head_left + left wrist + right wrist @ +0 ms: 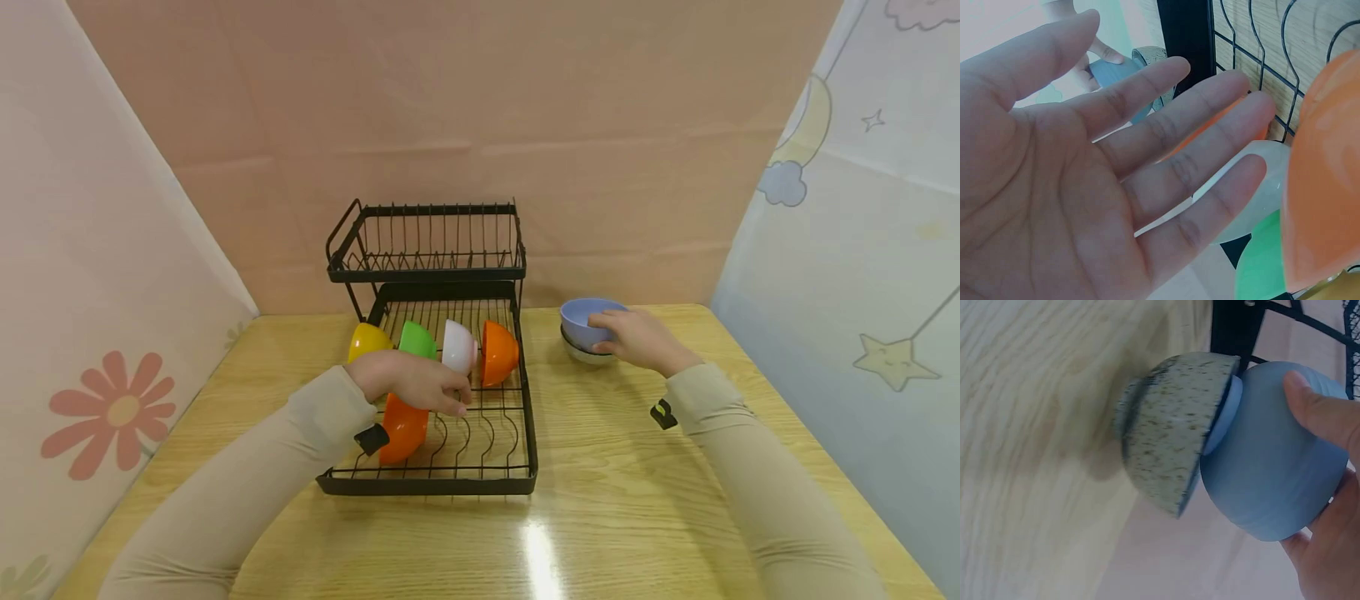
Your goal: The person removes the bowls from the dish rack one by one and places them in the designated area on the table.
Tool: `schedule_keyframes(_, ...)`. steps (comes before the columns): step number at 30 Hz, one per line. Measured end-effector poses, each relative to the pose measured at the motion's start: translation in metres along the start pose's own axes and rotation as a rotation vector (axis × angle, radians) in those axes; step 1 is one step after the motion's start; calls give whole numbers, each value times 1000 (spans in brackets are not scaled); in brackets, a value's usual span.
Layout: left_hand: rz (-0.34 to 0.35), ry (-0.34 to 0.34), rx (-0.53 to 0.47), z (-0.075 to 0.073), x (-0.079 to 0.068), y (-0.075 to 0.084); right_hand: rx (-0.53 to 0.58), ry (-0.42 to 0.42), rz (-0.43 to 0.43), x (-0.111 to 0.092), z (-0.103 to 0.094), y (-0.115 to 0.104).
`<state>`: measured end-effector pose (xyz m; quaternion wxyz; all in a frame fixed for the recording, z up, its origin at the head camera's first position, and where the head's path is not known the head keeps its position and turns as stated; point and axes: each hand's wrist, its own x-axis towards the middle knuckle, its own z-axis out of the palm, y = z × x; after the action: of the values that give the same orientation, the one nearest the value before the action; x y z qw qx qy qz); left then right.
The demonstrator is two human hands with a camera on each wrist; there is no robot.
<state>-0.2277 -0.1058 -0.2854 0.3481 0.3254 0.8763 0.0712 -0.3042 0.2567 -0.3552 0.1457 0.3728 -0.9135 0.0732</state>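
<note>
My right hand (637,337) grips the rim of a blue bowl (1272,450), thumb on one side and fingers on the other. Beneath it is a speckled cream bowl (1166,428) with a dark rim, standing on the table; the blue bowl's foot sits at its mouth. Above the lower tier of a black dish rack (427,486), my left hand (412,379) hovers with spread fingers and holds nothing. Under its wrist, an orange bowl (403,433) stands on edge in the front row. Behind are yellow (369,340), green (417,339), white (457,346) and another orange bowl (498,354).
The rack's upper tier (427,275) rises at the back, with wire slots and a side handle. A wooden table (600,500) carries everything. Patterned cloth panels (847,250) stand at both sides, and a plain pinkish cloth (480,100) hangs behind.
</note>
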Motion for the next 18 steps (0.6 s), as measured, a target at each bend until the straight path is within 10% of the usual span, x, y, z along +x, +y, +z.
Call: schedule_keyframes(18,-2,5,3,2,2,-2,102,-135,107,0,16,14)
